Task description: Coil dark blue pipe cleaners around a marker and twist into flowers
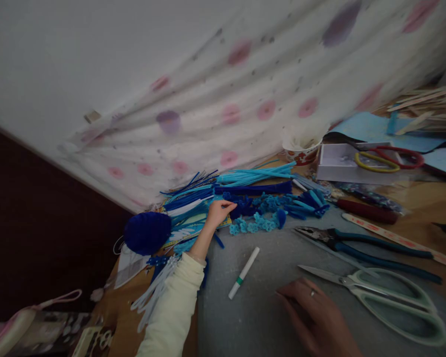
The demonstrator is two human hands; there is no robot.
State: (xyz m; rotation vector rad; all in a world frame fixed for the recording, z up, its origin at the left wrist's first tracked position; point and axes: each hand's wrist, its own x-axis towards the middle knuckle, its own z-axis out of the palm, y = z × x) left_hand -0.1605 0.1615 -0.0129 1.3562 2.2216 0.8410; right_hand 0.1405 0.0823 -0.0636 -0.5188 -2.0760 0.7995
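Observation:
My left hand (219,212) reaches out in a cream sleeve to a heap of blue pipe cleaners (245,191). Its fingertips are pinched together at a dark blue curled piece (241,204); what they hold is too small to make out. My right hand (312,312) lies flat on the grey mat (267,297) with fingers spread, a ring on one finger, holding nothing. A white marker pen (244,272) with a green band lies between the two hands. Light blue curled pieces (254,224) sit just right of the left hand.
Pale green scissors (386,297) and dark-handled pliers (364,243) lie right of my right hand, with a ruler (401,240) beyond. A dark blue pompom (147,232) sits at the left. A white box (342,163), a cup (301,151) and a spotted curtain (245,99) stand behind.

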